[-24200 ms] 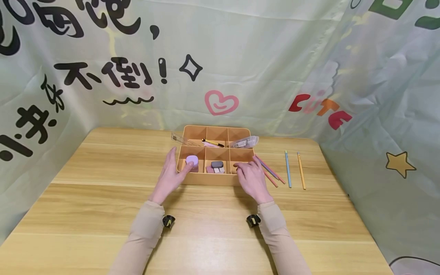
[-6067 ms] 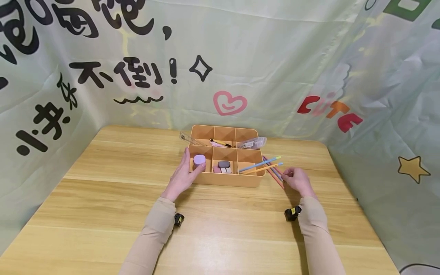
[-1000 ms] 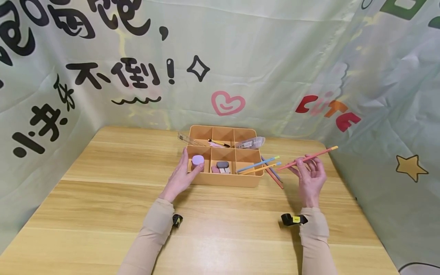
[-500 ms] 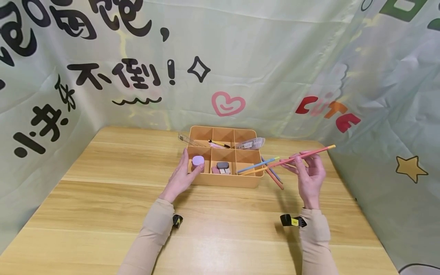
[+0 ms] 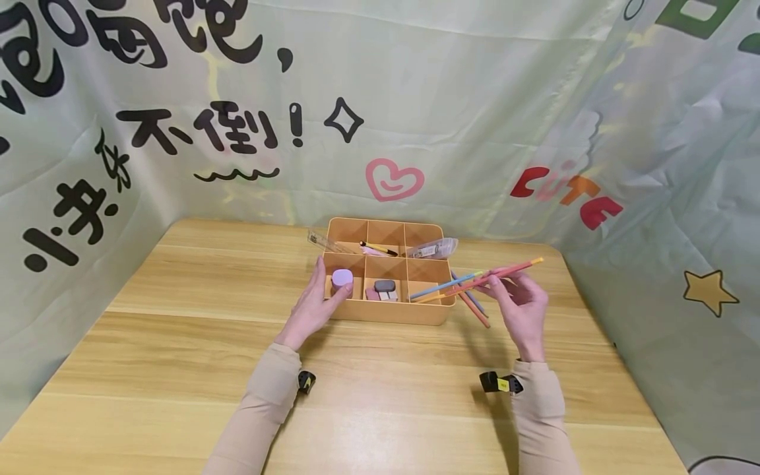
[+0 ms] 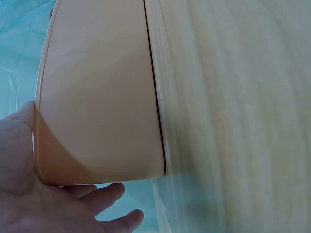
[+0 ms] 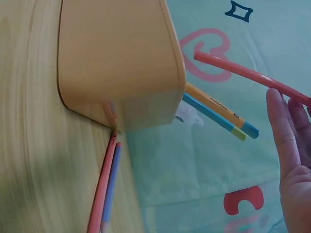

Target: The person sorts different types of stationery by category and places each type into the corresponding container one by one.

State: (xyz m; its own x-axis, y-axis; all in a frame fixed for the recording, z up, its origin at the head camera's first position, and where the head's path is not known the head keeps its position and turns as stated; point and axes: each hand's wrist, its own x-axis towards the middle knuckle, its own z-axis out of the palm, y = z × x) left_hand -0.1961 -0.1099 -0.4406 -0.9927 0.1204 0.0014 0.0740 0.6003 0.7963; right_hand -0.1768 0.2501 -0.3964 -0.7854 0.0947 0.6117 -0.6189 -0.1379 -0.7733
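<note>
In the head view my left hand (image 5: 313, 303) holds the front left corner of an orange divided desk organizer (image 5: 380, 313), its thumb over the front rim. The left wrist view shows its fingers (image 6: 104, 198) along the organizer's side (image 6: 102, 97). My right hand (image 5: 522, 310) pinches a red pencil (image 5: 516, 268) with a yellow end, tilted above the organizer's right side. A blue pencil (image 5: 439, 286) and an orange pencil (image 5: 436, 296) lean out of the front right compartment. On the table beside it lie a red pencil (image 7: 102, 187) and a purple-blue pencil (image 7: 112, 182).
Front compartments hold a purple round-topped item (image 5: 342, 278) and several small blocks, one a dark grey one (image 5: 384, 285). Behind are a clear ruler (image 5: 323, 241), a yellow-and-black pen (image 5: 378, 248) and a clear-and-purple item (image 5: 433, 249). A printed cloth (image 5: 475, 99) hangs behind the table.
The right hand took a red pencil from the table group and has moved it left and down toward the organizer. Blue and orange pencils went from table to front right compartment. Left hand stays.
</note>
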